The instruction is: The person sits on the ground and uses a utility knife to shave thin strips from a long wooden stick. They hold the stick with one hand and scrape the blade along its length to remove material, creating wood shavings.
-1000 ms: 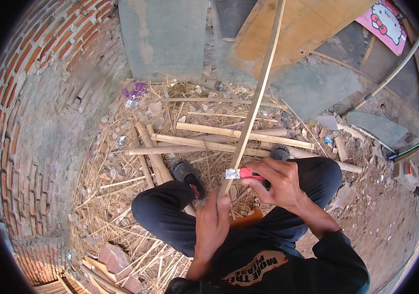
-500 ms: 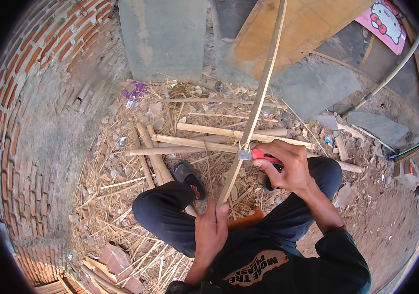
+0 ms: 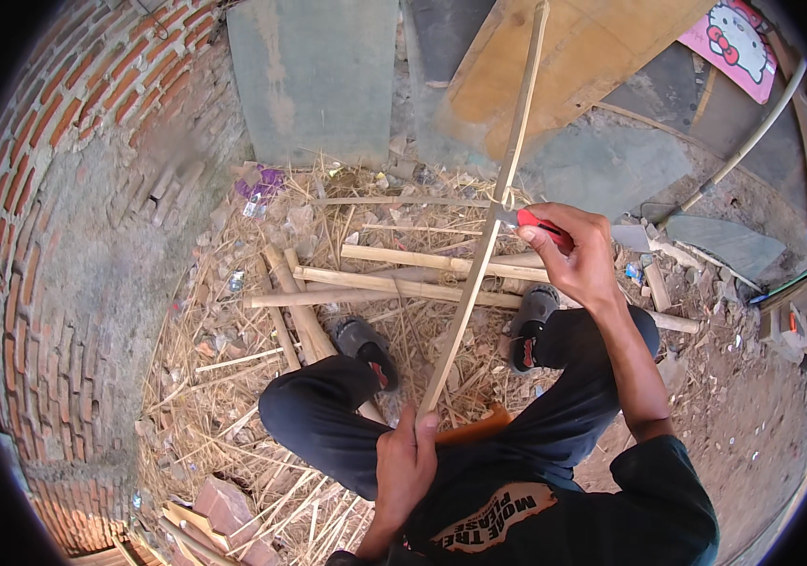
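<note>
My left hand (image 3: 406, 467) is closed round the near end of a long bamboo strip (image 3: 479, 274), which slants up and away from my lap. In my right hand (image 3: 573, 250) is a utility knife (image 3: 543, 226) with a red handle, gripped in closed fingers. Its short grey blade lies against the strip's upper part, where a thin pale shaving (image 3: 509, 200) curls up. Between my thighs shows part of an orange-brown thing (image 3: 471, 427), mostly hidden.
Several bamboo poles (image 3: 403, 285) lie across the littered ground before my feet, among straw and shavings. A brick wall (image 3: 35, 283) rises at left. Grey boards (image 3: 314, 85) and a brown panel (image 3: 583, 57) stand at the back. A pinkish block (image 3: 224, 509) lies at lower left.
My right hand has moved the knife up and away along the strip. The left hand keeps its grip near my lap, and the strip has shifted slightly.
</note>
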Tool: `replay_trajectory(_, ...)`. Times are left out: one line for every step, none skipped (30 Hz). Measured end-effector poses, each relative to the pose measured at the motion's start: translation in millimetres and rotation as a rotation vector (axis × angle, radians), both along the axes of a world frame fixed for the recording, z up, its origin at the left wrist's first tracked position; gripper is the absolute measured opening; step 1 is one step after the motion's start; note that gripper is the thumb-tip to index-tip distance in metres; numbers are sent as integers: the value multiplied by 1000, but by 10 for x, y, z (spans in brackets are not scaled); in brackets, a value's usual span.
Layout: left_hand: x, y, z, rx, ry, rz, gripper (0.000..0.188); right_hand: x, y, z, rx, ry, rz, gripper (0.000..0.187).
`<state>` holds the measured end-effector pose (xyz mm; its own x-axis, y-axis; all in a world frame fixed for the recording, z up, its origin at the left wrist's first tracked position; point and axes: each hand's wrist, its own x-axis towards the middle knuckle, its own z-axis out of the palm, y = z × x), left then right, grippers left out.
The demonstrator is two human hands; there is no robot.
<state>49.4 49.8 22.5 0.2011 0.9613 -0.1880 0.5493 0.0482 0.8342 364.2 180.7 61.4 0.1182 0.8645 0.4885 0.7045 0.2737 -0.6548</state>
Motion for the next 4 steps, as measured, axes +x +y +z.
replay_trajectory(-19,-27,-6,-21,13,-8,39,53,58,15,3,-11,-7,28)
replay_trajectory(-37,-43,-16,-20,8,-7,39,122,106,18,5,-22,-14,28)
replay_trajectory(-54,-74,-29,-22,3,-2,40,186,159,27,5,-33,-16,27)
replay_trajectory(-71,-101,-45,-24,-2,2,40,249,232,58,-5,-41,-34,27)
